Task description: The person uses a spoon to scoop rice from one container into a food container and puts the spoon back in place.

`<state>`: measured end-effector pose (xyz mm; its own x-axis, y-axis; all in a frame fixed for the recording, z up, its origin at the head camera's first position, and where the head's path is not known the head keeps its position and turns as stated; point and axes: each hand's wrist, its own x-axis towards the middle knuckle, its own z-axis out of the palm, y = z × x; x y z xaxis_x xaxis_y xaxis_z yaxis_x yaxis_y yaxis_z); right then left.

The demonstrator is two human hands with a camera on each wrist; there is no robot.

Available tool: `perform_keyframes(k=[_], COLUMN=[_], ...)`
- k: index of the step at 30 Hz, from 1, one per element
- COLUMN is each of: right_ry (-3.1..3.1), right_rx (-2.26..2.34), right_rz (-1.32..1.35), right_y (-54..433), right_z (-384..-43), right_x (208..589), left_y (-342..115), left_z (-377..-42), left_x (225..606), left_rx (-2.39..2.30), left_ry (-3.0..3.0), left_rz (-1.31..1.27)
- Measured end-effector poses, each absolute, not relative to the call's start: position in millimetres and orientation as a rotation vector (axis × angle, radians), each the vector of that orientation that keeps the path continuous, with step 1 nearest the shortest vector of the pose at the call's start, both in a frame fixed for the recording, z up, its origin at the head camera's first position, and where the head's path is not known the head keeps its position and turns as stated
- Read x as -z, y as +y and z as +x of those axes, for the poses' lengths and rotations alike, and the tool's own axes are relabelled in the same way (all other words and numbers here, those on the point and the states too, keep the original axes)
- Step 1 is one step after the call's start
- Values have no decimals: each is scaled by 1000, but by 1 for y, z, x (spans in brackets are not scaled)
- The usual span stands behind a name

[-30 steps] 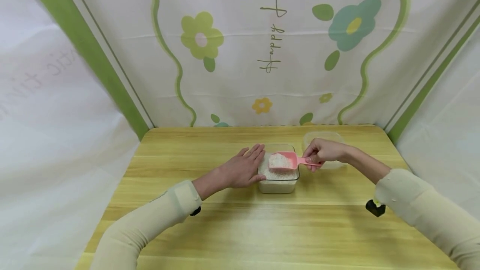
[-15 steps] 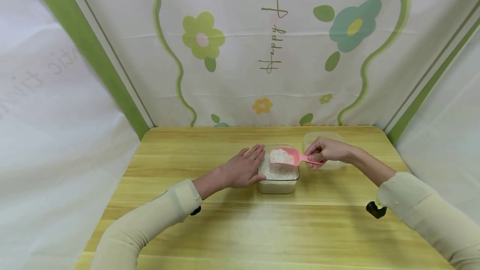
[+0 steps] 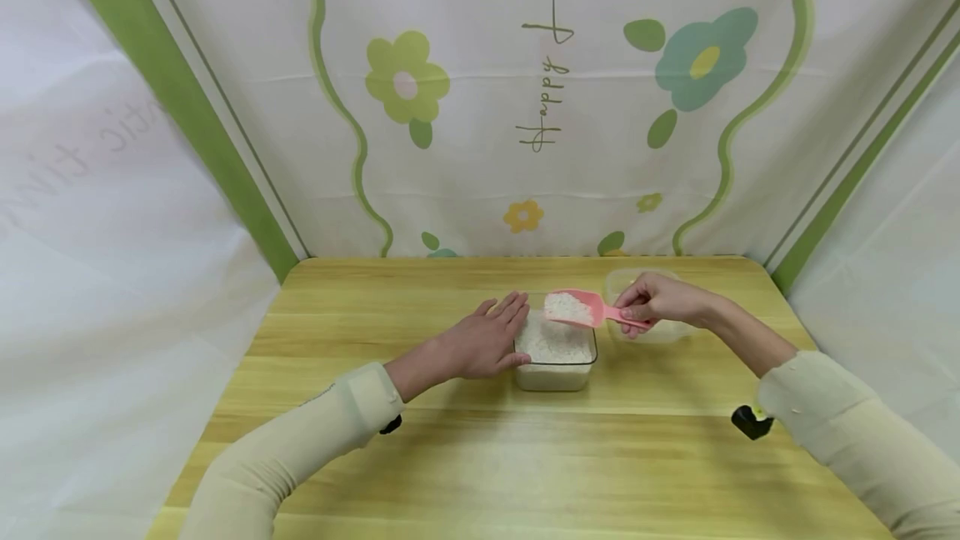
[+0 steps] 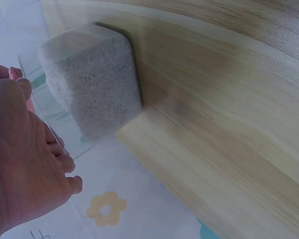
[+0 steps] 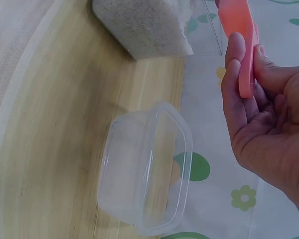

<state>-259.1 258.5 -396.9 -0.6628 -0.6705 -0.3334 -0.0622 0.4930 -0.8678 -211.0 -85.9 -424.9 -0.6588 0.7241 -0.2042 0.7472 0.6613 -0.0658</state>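
A square clear container (image 3: 553,378) filled with white rice (image 4: 97,74) stands on the wooden table. My left hand (image 3: 483,342) lies along its left rim with fingers straight, touching the edge. Over the container my right hand (image 3: 654,303) pinches the handle of a pink scoop (image 3: 598,307), thumb on one side and fingers on the other. The scoop bears a heap of rice (image 3: 567,307) and is raised above the rim. In the right wrist view the scoop's handle (image 5: 246,82) sits between thumb and fingers, its bowl partly out of frame.
An empty clear plastic tub (image 5: 124,169) stands on the table (image 3: 480,473) to the right of the rice container, partly behind my right hand in the head view. A white cloth with printed flowers (image 3: 405,86) hangs behind the table's far edge.
My right hand has lifted the loaded scoop a little and shifted it slightly to the right. My left hand has stayed at the container's rim.
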Motion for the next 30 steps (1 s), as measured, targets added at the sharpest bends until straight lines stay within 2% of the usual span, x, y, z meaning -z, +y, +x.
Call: perform_keyframes(k=[30], right_ry=[2069], right_rx=[1255], right_rz=[-543], right_y=[297], right_z=[-249], right_x=[406], left_y=[-84], left_z=[-209], left_x=[423], left_rx=[238], left_ry=[2711], left_rz=[1218])
